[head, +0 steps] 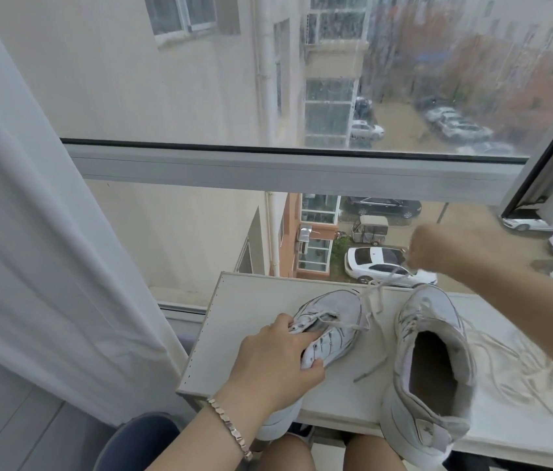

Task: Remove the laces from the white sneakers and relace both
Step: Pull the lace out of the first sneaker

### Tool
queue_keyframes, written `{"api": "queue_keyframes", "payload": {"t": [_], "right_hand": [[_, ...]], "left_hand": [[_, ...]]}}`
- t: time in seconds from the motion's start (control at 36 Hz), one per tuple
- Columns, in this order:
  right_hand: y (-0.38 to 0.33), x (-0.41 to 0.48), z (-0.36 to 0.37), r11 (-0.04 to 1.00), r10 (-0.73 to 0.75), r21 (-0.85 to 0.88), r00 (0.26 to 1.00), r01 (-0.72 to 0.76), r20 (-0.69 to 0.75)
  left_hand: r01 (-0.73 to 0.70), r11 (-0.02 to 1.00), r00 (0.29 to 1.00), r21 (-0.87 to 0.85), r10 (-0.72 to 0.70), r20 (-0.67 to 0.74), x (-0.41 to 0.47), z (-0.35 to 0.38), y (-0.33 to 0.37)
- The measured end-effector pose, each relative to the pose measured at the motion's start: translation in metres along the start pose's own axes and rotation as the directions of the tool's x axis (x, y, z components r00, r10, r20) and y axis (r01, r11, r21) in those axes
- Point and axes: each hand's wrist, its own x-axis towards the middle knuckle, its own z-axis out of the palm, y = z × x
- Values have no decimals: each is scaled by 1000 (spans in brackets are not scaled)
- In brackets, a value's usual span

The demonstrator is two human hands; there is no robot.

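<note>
Two white sneakers lie on a white board (254, 300) in front of the window. My left hand (275, 365) grips the left sneaker (336, 321) around its tongue and side, holding it down. My right hand (438, 249), raised above the board and blurred, pinches the white lace (375, 300), which runs taut down to the left sneaker's eyelets; one loose end trails on the board. The right sneaker (428, 362) lies beside it with its opening toward me. A second loose lace (506, 368) lies in loops on the board at the right.
A white curtain (47, 266) hangs at the left. The window frame (268, 171) and glass stand just behind the board. My knees show under the board's near edge. A dark rounded seat edge (139, 433) is at bottom left.
</note>
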Motion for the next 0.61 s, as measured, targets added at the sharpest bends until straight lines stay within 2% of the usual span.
{"api": "queue_keyframes", "payload": {"t": [0.06, 0.11, 0.19, 0.25, 0.33, 0.5, 0.61], "right_hand": [[-6, -4, 9, 988, -134, -69, 988, 139, 77], [-24, -10, 21, 957, -290, 37, 941, 288, 175], [-57, -28, 24, 847, -488, 306, 865, 435, 120], [-75, -36, 28, 756, -583, 403, 811, 515, 57], [-93, -40, 36, 737, -634, 352, 771, 577, 65], [-96, -38, 39, 766, -610, 345, 782, 542, 125], [-97, -38, 44, 778, -626, 198, 759, 596, 177]], "left_hand": [[-1, 1000, 1000, 4, 1, -3, 1, 0, 0], [0, 1000, 1000, 4, 0, 0, 1, 0, 0], [-1, 1000, 1000, -1, 1, 1, 0, -1, 1], [3, 1000, 1000, -10, -3, 0, 0, -2, 1], [3, 1000, 1000, -5, -3, 3, -1, -3, 2], [4, 1000, 1000, -8, -4, 2, -1, -4, 2], [2, 1000, 1000, -6, -2, -8, -1, -3, 2]]}}
